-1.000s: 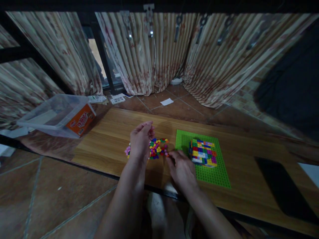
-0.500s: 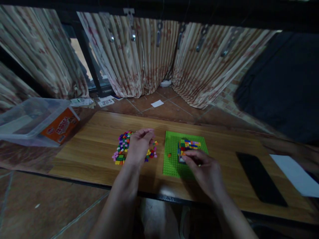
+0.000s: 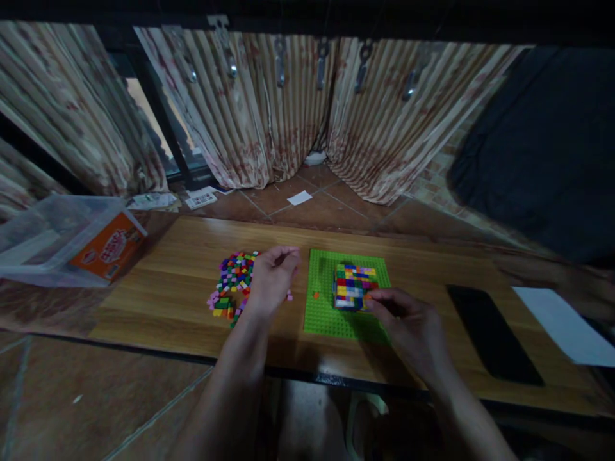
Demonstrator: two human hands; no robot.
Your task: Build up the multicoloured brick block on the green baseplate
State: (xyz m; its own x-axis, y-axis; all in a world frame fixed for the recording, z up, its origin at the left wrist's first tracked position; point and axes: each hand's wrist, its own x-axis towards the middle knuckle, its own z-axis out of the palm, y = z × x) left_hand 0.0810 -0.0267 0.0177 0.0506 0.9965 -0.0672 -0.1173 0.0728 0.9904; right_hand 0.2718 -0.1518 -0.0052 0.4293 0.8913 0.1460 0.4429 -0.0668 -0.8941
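A green baseplate (image 3: 319, 317) lies on the wooden table, bearing a block of many-coloured toy bricks (image 3: 353, 285). My right hand (image 3: 408, 314) is at the right front corner of that block, thumb and forefinger pinched on a small orange brick (image 3: 368, 297). One loose orange brick (image 3: 316, 295) rests on the left part of the baseplate. Left of the baseplate, my left hand (image 3: 273, 275) hovers by a pile of loose bricks (image 3: 235, 272), its fingers curled and thumb against forefinger. Whatever its fingertips may hold is hidden. My left forearm covers part of the pile.
A clear plastic bin (image 3: 62, 240) with an orange label stands at the left. On the table's right lie a black flat phone-like slab (image 3: 494, 336) and a white sheet (image 3: 562, 323). Papers (image 3: 202, 198) and striped curtains (image 3: 288, 115) are beyond the table.
My right hand has moved from the left side of the brick block to its right front corner, uncovering the block's top. My left hand stays closed near the pile. The view has shifted slightly.
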